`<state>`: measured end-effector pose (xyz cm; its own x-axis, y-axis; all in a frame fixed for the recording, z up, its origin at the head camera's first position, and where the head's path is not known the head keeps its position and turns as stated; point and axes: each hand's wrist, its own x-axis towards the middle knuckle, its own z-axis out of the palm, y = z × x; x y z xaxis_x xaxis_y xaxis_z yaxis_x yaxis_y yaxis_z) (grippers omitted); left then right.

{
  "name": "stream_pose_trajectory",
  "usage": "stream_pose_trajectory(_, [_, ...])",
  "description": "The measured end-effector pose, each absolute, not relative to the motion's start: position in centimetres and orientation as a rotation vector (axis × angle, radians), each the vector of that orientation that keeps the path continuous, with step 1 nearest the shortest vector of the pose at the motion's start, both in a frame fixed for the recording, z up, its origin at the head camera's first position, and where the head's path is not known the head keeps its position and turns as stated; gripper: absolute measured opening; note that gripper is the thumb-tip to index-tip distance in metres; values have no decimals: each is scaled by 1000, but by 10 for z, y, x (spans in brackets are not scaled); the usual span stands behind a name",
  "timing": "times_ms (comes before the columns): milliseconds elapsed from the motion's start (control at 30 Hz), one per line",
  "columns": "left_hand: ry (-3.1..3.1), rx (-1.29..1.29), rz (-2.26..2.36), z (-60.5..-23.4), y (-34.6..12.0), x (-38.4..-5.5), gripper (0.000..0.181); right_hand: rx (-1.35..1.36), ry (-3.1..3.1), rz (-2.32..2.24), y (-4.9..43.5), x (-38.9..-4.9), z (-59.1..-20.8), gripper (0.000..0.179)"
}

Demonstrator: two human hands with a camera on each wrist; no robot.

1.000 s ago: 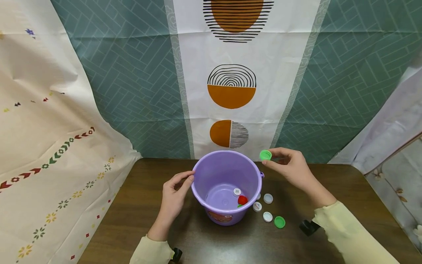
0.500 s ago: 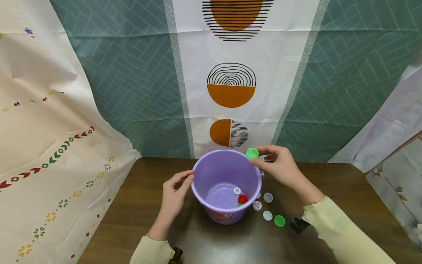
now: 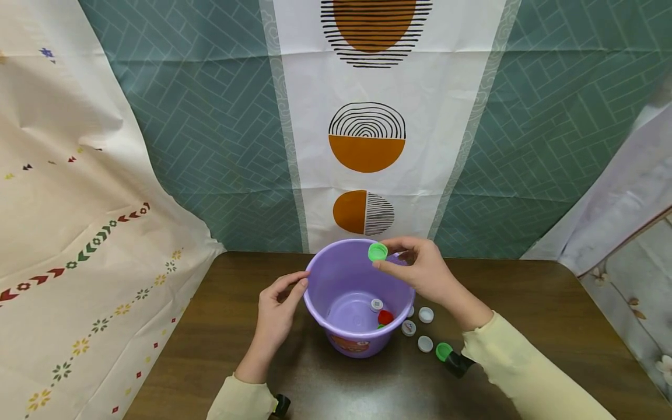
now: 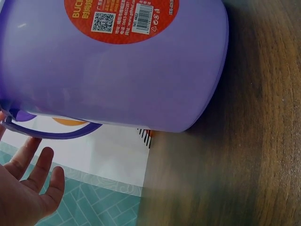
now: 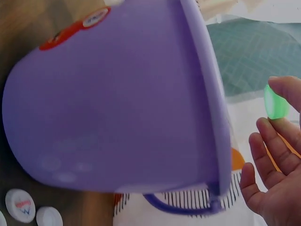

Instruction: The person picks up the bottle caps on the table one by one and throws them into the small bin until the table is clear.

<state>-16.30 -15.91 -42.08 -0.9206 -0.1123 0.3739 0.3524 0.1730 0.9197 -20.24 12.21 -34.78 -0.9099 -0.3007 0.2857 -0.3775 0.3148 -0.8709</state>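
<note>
Patterned cloth (image 3: 210, 116) hangs behind the bench (image 3: 226, 321). Right hand (image 3: 422, 269) has carried the green cap (image 3: 377, 252), pinched in its grip, inward over the bucket (image 3: 336, 280), so the rim no longer stands between it and the red cap (image 3: 385, 317) inside; left hand (image 3: 277, 303) grips the rim.

At the lower centre of the frame, a round purple plastic bucket (image 3: 338, 277) stands on a brown wooden table (image 3: 194, 356). The left hand (image 3: 279, 302) is at the bucket's left rim; the right hand (image 3: 420, 268) holds a round green plastic cap (image 3: 377, 252) above the opening. Inside, towards the right, a round white plastic cap (image 3: 377, 305) lies behind a round red piece (image 3: 385, 317). Right of the bucket lie several white caps (image 3: 426, 315) and, farther right, a second green cap (image 3: 443, 351). A green-and-white patterned cloth (image 3: 220, 134) hangs behind the table.
</note>
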Motion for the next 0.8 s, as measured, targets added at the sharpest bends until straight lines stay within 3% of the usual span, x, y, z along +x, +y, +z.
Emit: stream_pose_trajectory(800, [-2097,-215,-1813,-420,-159,-163,22,699,-2498,1670,102,-208,-365,28])
